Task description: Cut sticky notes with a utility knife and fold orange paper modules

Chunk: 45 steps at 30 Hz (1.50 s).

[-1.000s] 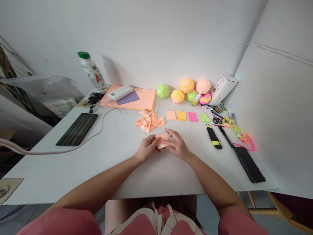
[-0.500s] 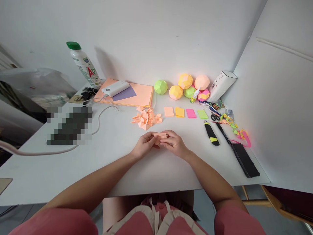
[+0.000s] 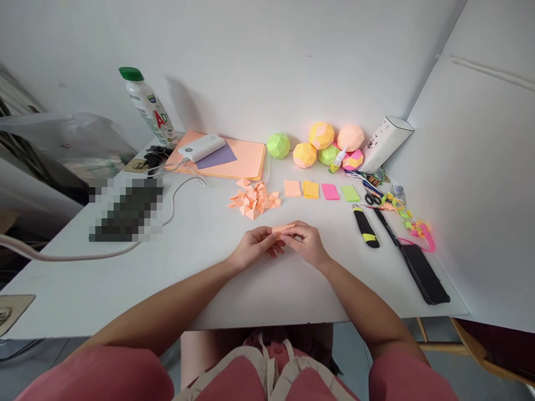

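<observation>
A white table [image 3: 209, 267] stood in a corner of plain white walls, seen from above by the person seated at it. At far left lay a pixelated dark rectangle [image 3: 125, 210] with a pale cable [image 3: 171, 206] running past it; behind stood a green-capped bottle [image 3: 148, 106] and a white power bank [image 3: 201, 148] on orange paper sheets [image 3: 242, 159]. Nearer the middle sat a heap of folded orange pieces [image 3: 254, 200]. In front of it the left hand [image 3: 251, 250] and right hand [image 3: 307, 245] met just above the tabletop, forearms angled inward, fingertips pinched shut on a small orange paper strip [image 3: 283, 228] held level between them. With so light a pinch, the strip could probably slip or crease crooked if either thumb shifted. Beyond lay four sticky-note pads [image 3: 321, 190] in a row, paper balls [image 3: 321, 146] against the wall and a white box [image 3: 384, 143]. To the right were scissors [image 3: 371, 199], a utility knife [image 3: 365, 228], paper scraps [image 3: 407, 220] and a black phone [image 3: 424, 273] near the table's edge.
</observation>
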Each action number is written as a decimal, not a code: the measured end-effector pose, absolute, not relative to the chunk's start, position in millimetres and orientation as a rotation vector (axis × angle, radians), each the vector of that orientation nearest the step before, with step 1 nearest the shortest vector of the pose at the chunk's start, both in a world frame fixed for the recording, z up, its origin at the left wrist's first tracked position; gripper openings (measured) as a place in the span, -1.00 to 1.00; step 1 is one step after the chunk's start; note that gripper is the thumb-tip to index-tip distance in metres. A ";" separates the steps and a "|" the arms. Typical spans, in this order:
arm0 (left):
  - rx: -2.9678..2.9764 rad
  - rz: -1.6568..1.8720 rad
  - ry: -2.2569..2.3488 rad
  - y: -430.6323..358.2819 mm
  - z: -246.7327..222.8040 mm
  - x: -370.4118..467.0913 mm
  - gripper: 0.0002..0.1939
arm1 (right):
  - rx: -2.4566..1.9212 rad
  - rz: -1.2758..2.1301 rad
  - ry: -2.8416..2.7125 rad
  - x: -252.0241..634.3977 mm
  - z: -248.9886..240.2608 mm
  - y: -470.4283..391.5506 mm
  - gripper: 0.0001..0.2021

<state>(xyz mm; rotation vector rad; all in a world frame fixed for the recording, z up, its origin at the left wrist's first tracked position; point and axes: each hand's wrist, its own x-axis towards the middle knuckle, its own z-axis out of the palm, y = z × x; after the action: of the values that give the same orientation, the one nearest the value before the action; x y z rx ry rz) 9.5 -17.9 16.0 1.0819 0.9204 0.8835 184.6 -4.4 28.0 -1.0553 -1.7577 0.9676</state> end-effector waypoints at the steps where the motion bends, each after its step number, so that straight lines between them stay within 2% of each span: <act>1: 1.084 0.887 0.907 -17.7 15.1 9.6 -0.58 | -1.054 0.967 -1.753 184.2 28.8 -4.8 -0.93; 37: 1.093 0.812 0.866 -16.0 8.3 7.8 -0.62 | -1.061 0.948 -1.740 183.5 26.3 -6.1 -0.93; 43: 1.092 0.773 0.922 -18.2 16.0 9.4 -0.59 | -1.074 0.971 -1.741 183.2 27.3 -7.0 -0.90; 45: 1.088 0.791 0.940 -19.1 17.5 10.5 -0.58 | -1.095 1.042 -1.707 183.7 25.2 -6.8 -0.81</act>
<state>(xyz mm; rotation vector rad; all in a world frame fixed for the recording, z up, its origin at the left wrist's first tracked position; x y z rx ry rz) 10.5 -19.1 17.5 1.0881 0.9402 0.7907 183.7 -6.8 25.2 -1.0952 -1.7067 1.0423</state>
